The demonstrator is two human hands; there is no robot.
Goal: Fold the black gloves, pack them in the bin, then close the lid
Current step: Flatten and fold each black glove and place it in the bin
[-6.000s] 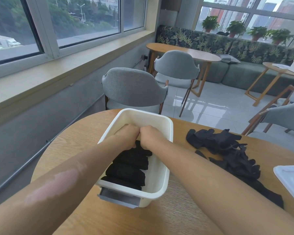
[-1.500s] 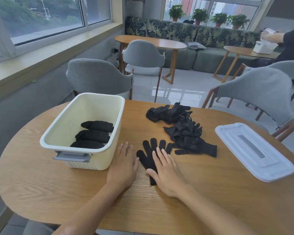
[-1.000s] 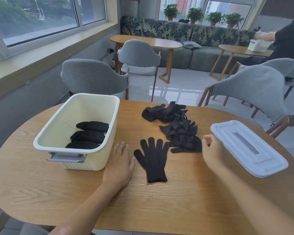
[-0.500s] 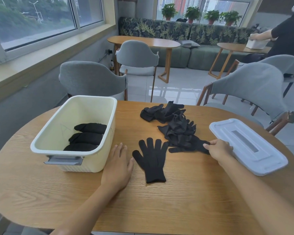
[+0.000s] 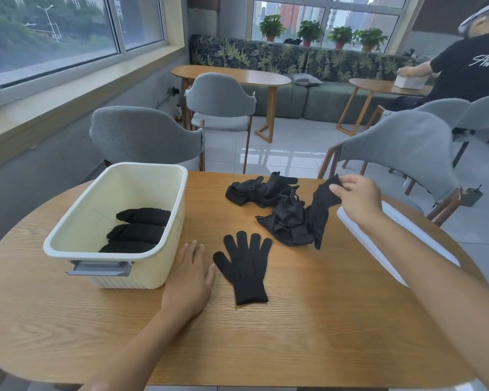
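A cream bin (image 5: 68, 238) stands at the table's left with three folded black glove bundles (image 5: 137, 230) inside. One black glove (image 5: 244, 268) lies flat, fingers pointing away, in front of me. My left hand (image 5: 189, 277) rests flat on the wood between the bin and that glove. My right hand (image 5: 356, 197) pinches the cuff of another black glove (image 5: 321, 213) and holds it lifted, fingers hanging down beside the loose glove pile (image 5: 277, 210). The white lid (image 5: 424, 244) lies at the right, partly behind my right arm.
The oval wooden table (image 5: 266, 348) has grey chairs behind it: one (image 5: 141, 136) behind the bin, one (image 5: 401, 148) at the far right. Another person (image 5: 469, 66) works at a table in the background.
My right hand took a glove from the pile's right edge and raised it off the table. My left hand stayed flat beside the spread glove.
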